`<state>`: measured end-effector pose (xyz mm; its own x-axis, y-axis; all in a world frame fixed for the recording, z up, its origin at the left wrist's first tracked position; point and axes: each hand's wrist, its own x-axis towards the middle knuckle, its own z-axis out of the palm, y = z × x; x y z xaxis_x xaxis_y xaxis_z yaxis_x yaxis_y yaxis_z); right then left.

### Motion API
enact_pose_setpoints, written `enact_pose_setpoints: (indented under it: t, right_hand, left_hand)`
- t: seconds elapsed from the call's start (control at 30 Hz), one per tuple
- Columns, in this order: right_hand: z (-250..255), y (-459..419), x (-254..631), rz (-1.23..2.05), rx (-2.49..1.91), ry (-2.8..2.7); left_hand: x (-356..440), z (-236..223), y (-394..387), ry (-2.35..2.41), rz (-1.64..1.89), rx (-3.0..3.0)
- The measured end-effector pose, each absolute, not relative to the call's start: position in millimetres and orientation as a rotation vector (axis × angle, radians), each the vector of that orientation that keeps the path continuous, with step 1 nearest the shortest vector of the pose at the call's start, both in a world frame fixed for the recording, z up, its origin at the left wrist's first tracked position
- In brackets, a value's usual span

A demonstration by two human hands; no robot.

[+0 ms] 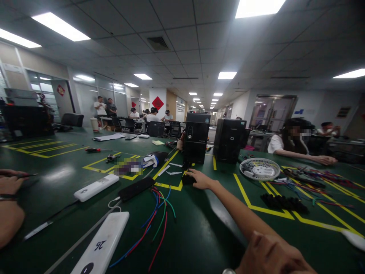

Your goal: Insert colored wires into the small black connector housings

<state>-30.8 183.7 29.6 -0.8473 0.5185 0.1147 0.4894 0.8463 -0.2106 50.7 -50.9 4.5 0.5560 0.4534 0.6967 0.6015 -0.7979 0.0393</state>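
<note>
My right hand [201,179] reaches across the table, its fingers closed at a small dark piece [187,180] beside a yellow tape line. What kind of piece it is does not show. At the bottom right my left hand [266,253] is curled in front of my right forearm; its palm side is hidden, and part of a watch [229,271] shows at the wrist. Closest to the reaching hand are white paper strips [173,173] and the black computer tower [196,139]. Blue, red and green wires [159,213] lie loose nearer to me.
Two white power strips [97,187] [107,236] and a black one [137,189] lie left. A co-worker's hand [10,182] holds a slim tool at the left edge. Rightward are a second tower [230,140], a round white grille [260,168], black pieces [285,203] and a seated person [296,142].
</note>
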Motion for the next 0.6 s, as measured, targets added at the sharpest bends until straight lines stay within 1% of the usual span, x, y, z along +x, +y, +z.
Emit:
enact_pose_setpoints:
  t: [0.1, 0.23, 0.4, 0.5, 0.6]
  right_hand:
    - [23.1, 191.6, -29.1, 0.300, -0.664, -2.917]
    - [25.4, 188.0, -40.5, 0.217, -0.632, -2.958]
    - [33.7, 182.6, -44.9, 0.146, -0.748, -2.940]
    - [36.1, 176.8, -38.3, 0.118, -0.849, -2.915]
    - [36.3, 165.0, -29.2, 0.096, -0.943, -2.896]
  left_hand:
    - [53.0, 3.5, -52.4, -0.915, -1.209, -2.526]
    - [55.0, 0.9, -51.2, -0.938, -1.359, -2.435]
    - [52.9, 4.6, -49.8, -1.020, -1.287, -2.400]
    - [46.1, 8.1, -49.7, -0.840, -1.284, -2.454]
    - [39.0, 13.5, -51.5, -0.624, -1.169, -2.513]
